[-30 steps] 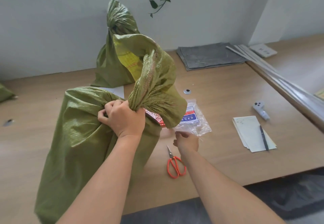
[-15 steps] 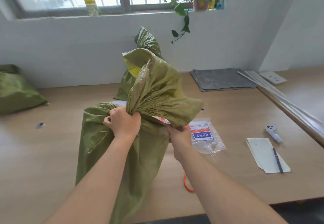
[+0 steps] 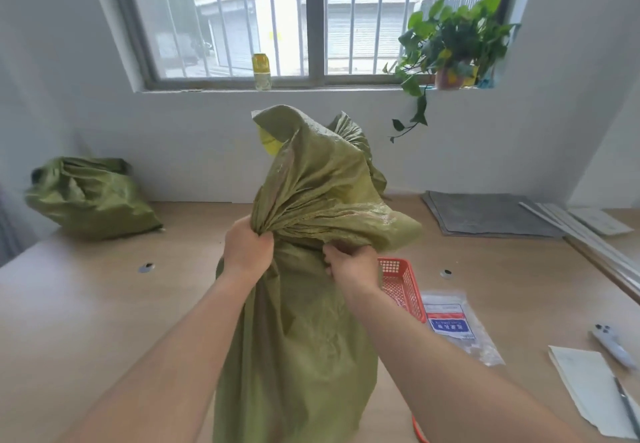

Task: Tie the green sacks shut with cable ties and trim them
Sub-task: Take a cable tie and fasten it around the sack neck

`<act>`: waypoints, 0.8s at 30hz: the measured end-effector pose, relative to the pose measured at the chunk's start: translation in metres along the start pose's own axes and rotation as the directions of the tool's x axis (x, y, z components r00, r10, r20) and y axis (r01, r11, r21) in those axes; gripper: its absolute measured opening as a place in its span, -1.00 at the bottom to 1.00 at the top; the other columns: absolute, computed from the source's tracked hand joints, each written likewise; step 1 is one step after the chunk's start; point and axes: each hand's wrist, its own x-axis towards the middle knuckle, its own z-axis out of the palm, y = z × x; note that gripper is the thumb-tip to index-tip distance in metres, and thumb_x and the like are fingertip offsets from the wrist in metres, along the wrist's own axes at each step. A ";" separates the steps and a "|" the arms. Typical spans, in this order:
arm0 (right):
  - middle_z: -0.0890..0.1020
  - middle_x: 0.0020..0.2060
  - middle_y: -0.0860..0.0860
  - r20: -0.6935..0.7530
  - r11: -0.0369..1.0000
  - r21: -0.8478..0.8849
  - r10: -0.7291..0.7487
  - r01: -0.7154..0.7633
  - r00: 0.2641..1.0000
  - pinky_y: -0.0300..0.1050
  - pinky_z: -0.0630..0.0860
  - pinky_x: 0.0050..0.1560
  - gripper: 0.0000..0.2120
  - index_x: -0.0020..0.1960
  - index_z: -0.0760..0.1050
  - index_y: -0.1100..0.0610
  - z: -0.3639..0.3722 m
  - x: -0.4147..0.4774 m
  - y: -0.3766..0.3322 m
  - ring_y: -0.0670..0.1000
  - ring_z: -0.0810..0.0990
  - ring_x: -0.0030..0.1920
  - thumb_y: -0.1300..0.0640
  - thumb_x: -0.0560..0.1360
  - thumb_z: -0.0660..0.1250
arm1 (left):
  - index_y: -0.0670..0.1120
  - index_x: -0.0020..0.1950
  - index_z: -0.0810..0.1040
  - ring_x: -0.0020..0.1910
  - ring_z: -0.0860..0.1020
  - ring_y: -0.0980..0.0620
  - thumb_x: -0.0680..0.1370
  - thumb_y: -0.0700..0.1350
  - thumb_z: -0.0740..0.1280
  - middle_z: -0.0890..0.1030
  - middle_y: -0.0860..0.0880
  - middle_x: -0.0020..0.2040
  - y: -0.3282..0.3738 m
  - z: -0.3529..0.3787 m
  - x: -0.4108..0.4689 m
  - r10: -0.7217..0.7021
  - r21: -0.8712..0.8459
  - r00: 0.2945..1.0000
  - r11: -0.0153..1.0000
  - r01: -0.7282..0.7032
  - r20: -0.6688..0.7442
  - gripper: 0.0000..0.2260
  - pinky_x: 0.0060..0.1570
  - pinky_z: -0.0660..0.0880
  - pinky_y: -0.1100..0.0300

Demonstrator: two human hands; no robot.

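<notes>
A tall green woven sack (image 3: 298,338) stands upright on the wooden table in front of me. My left hand (image 3: 247,246) is clenched around its gathered neck. My right hand (image 3: 351,264) grips the neck from the right side, under the floppy top that hangs over it. A second green sack (image 3: 360,144) stands behind, mostly hidden. A third green sack (image 3: 90,198) lies at the far left by the wall. A clear bag of cable ties (image 3: 457,326) lies to the right. Only a sliver of the orange scissors handle (image 3: 417,430) shows at the bottom edge.
A red mesh basket (image 3: 403,286) sits just right of the sack. A white remote (image 3: 611,344), paper sheets (image 3: 585,383) with a pen, and a grey mat (image 3: 485,214) lie to the right. A potted plant (image 3: 453,40) and a yellow can (image 3: 261,71) stand on the windowsill.
My right hand left the table near the cable-tie bag and took hold of the sack's neck. The view tilted up, and the sack now stands taller between both hands.
</notes>
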 end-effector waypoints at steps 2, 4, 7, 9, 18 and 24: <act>0.61 -0.43 0.04 0.022 0.998 -0.033 -0.052 0.053 0.998 -0.35 0.34 -0.56 -0.85 -0.18 0.62 0.23 0.025 0.001 -0.011 -0.13 0.49 -0.59 0.17 0.51 0.42 | -0.16 -0.22 0.62 -0.17 0.60 -0.15 0.51 -0.31 0.23 0.65 -0.07 -0.25 -0.009 -0.012 0.013 0.001 -0.035 1.000 0.999 0.000 0.009 -0.79 -0.26 0.41 0.13; 0.65 -0.44 0.01 0.044 0.995 -0.070 -0.063 0.066 0.997 -0.25 0.40 -0.47 -0.89 -0.15 0.63 0.19 0.053 0.002 -0.022 -0.05 0.52 -0.51 0.17 0.51 0.41 | -0.18 -0.20 0.65 -0.16 0.61 -0.16 0.53 -0.29 0.24 0.67 -0.12 -0.23 -0.018 -0.022 0.029 -0.004 -0.087 0.999 0.996 0.008 0.045 -0.79 -0.26 0.42 0.12; 0.66 -0.42 0.01 0.060 0.996 -0.070 -0.055 0.059 0.997 -0.20 0.42 -0.48 -0.96 -0.10 0.61 0.17 0.089 0.004 -0.033 -0.06 0.51 -0.52 0.23 0.53 0.41 | -0.29 -0.16 0.65 -0.21 0.55 -0.11 0.55 -0.27 0.25 0.69 -0.26 -0.16 -0.032 -0.040 0.050 -0.023 -0.143 0.995 0.989 0.037 0.098 -0.80 -0.30 0.37 0.13; 0.64 -0.45 0.00 0.052 0.995 -0.088 -0.049 0.054 0.997 -0.17 0.45 -0.46 -0.95 -0.12 0.61 0.19 0.110 0.004 -0.039 -0.05 0.51 -0.51 0.25 0.52 0.40 | -0.30 -0.15 0.65 -0.22 0.52 -0.09 0.55 -0.24 0.27 0.69 -0.27 -0.14 -0.042 -0.052 0.067 -0.011 -0.157 0.993 0.987 0.030 0.119 -0.80 -0.32 0.36 0.13; 0.65 -0.45 0.01 0.028 0.996 -0.080 -0.036 0.038 0.999 -0.18 0.53 -0.46 -0.93 -0.10 0.59 0.26 0.184 0.018 -0.045 -0.07 0.54 -0.54 0.24 0.52 0.40 | -0.25 -0.32 0.54 -0.30 0.42 -0.03 0.54 -0.27 0.28 0.56 -0.06 -0.35 -0.072 -0.073 0.127 0.016 -0.172 0.980 0.985 0.019 0.201 -0.76 -0.31 0.32 0.10; 0.69 -0.34 0.08 0.045 0.998 -0.060 0.003 0.000 0.999 -0.26 0.56 -0.42 -0.81 0.06 0.57 0.34 0.208 0.052 -0.032 -0.07 0.62 -0.49 0.21 0.56 0.42 | -0.28 -0.29 0.53 -0.32 0.36 0.03 0.52 -0.23 0.29 0.50 -0.02 -0.36 -0.090 -0.066 0.154 -0.015 -0.123 0.979 0.992 0.041 0.203 -0.80 -0.31 0.32 0.10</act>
